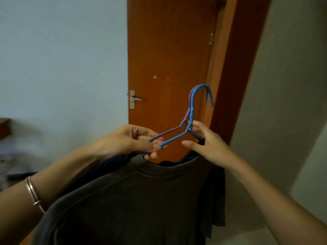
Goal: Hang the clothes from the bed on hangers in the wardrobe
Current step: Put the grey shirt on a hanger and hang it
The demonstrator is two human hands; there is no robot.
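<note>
Two wire hangers stand upright together in front of me, a blue hanger [192, 110] and a purple hanger [169, 130] just behind it. My left hand [131, 141] pinches their left arms between thumb and fingers. My right hand [206, 140] grips their right side near the neck. A dark grey T-shirt [134, 200] hangs below the hangers, its collar just under my hands. A darker navy garment [113, 161] shows behind it at the left shoulder and the right edge. The hangers' lower parts are hidden inside the clothes.
An orange-brown wooden door [168, 50] with a metal handle [134, 99] stands straight ahead, its frame to the right. A pale blue wall lies to the left, a beige wall to the right. A silver bangle [32, 191] is on my left wrist.
</note>
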